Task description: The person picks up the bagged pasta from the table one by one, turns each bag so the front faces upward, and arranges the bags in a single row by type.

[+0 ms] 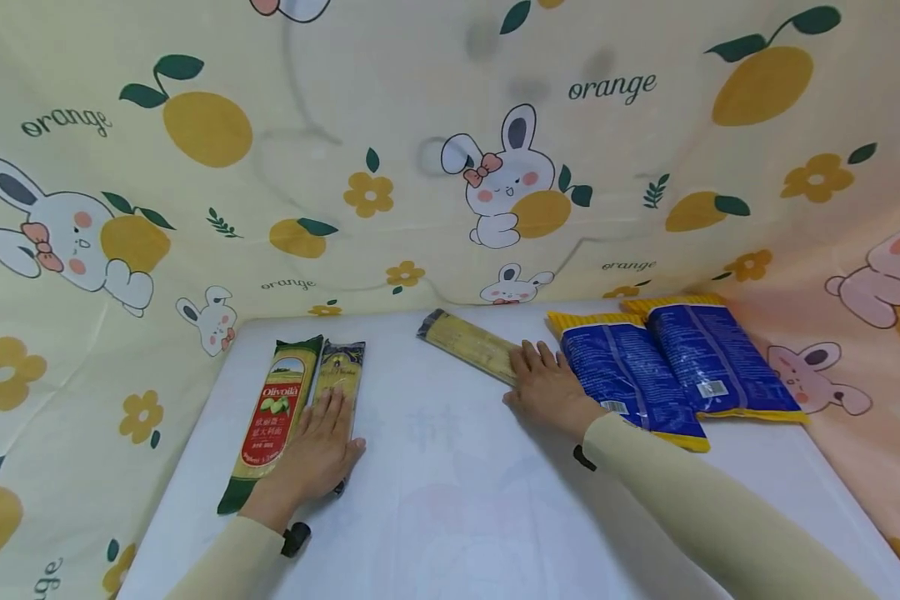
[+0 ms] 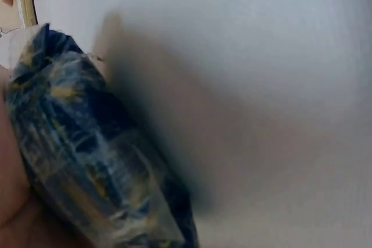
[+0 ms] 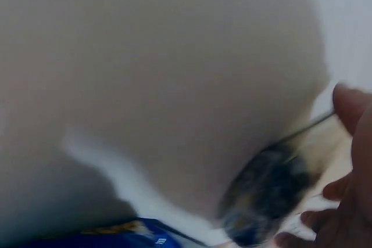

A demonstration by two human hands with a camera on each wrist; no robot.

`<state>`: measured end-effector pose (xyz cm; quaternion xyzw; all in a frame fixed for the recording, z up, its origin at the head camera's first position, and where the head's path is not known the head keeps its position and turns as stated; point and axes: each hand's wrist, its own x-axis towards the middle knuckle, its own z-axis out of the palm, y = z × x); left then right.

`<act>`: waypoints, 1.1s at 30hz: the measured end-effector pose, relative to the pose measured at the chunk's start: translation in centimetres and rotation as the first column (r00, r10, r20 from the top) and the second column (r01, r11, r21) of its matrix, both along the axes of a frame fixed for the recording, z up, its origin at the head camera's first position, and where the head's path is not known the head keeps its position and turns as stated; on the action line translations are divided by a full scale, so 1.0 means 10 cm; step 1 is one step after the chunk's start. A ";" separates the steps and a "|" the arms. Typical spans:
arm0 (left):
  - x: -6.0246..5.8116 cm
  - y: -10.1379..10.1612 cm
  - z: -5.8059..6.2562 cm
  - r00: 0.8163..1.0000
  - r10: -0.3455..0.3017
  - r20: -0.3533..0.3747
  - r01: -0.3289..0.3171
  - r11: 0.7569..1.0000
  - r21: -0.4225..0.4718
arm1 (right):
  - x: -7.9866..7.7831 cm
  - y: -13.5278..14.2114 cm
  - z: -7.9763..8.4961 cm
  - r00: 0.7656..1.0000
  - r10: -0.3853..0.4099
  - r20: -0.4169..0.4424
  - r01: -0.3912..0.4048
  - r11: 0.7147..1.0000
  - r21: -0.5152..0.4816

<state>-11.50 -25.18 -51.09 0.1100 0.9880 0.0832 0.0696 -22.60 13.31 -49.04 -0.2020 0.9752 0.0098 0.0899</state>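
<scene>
On the left of the table, my left hand (image 1: pixel 318 450) lies with its fingers extended over a narrow spaghetti pack (image 1: pixel 343 360). That pack's crumpled dark-blue end (image 2: pixel 99 149) fills the lower left of the left wrist view. Right beside it lies a larger green-and-red spaghetti pack (image 1: pixel 273 408), partly covered by the same hand. My right hand (image 1: pixel 551 396) rests its fingertips on the near end of another narrow spaghetti pack (image 1: pixel 468 343), which lies slantwise at the back. In the right wrist view, the fingers are loosely spread next to this pack's dark end (image 3: pixel 267 196).
Two blue bags with yellow ends, a nearer one (image 1: pixel 607 358) and a farther one (image 1: pixel 712 354), lie overlapping at the back right, close to my right hand. A printed cloth (image 1: pixel 420 100) hangs behind the white table (image 1: pixel 450 517).
</scene>
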 end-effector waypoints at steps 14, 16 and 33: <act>-0.01 0.04 0.03 1.000 -0.011 -0.008 0.011 1.000 -0.022 | 0.37 -0.23 -0.11 1.000 -0.011 0.011 0.011 0.998 -0.055; -0.01 0.03 0.03 1.000 -0.012 -0.011 0.011 1.000 -0.021 | 0.56 -0.29 -0.12 0.997 0.036 -0.064 -0.041 0.996 -0.076; 0.03 0.00 0.05 0.998 -0.048 -0.032 0.048 0.999 -0.007 | 1.09 -0.45 -0.08 0.954 0.131 -0.270 -0.181 0.969 -0.170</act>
